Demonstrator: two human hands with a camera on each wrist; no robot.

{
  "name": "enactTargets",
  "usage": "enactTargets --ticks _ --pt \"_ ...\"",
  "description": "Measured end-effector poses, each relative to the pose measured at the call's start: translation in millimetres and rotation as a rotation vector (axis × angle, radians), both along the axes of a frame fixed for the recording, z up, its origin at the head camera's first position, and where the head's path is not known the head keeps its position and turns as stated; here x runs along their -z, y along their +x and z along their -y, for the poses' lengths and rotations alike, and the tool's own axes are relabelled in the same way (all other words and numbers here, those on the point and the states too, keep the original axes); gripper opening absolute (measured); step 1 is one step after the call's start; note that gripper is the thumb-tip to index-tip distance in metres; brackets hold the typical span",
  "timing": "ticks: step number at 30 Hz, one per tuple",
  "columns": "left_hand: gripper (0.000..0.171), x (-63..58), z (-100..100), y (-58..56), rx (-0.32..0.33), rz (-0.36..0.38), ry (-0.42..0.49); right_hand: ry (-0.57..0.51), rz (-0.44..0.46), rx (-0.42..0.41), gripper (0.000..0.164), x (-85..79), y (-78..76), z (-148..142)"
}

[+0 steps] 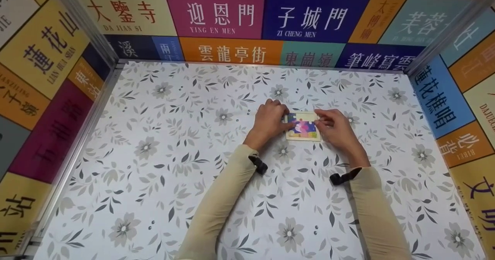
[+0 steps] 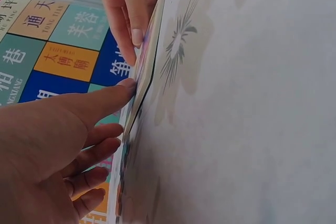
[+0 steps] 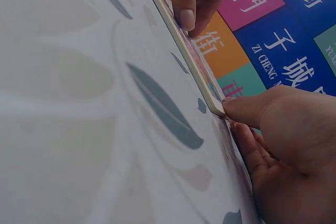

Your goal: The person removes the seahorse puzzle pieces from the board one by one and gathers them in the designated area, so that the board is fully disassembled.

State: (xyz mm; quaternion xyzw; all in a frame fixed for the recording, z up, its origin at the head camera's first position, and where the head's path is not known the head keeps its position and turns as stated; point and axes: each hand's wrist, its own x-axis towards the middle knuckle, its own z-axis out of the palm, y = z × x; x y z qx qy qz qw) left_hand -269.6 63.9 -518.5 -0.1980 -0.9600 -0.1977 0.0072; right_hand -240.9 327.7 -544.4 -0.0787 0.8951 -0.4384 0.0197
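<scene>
A small square jigsaw puzzle (image 1: 305, 134) in a cream frame lies on the patterned tabletop, with a pink figure on a purple and yellow picture. A pale bare strip shows along its upper right. From the left, my left hand (image 1: 270, 119) holds the frame, thumb over the picture's edge and fingers by the far left corner. My right hand (image 1: 338, 130) grips the right side between thumb and fingers. In the left wrist view, the left thumb (image 2: 113, 98) rests on the puzzle's rim. The right thumb (image 3: 249, 107) meets a corner of the board in the right wrist view.
The tabletop (image 1: 154, 182) has a white cover with grey flowers and leaves. Panels with coloured Chinese lettering (image 1: 220, 14) stand along the back and both sides, with metal rails (image 1: 77, 136) at the edges. Dark wrist devices (image 1: 259, 165) sit at both cuffs.
</scene>
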Motion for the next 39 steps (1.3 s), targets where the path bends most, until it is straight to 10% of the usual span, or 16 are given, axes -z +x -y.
enactTargets --ticks 39 --pt "0.033 4.3 2.6 -5.9 0.067 0.046 0.288 -0.04 -0.023 0.0 0.044 0.8 -0.4 1.3"
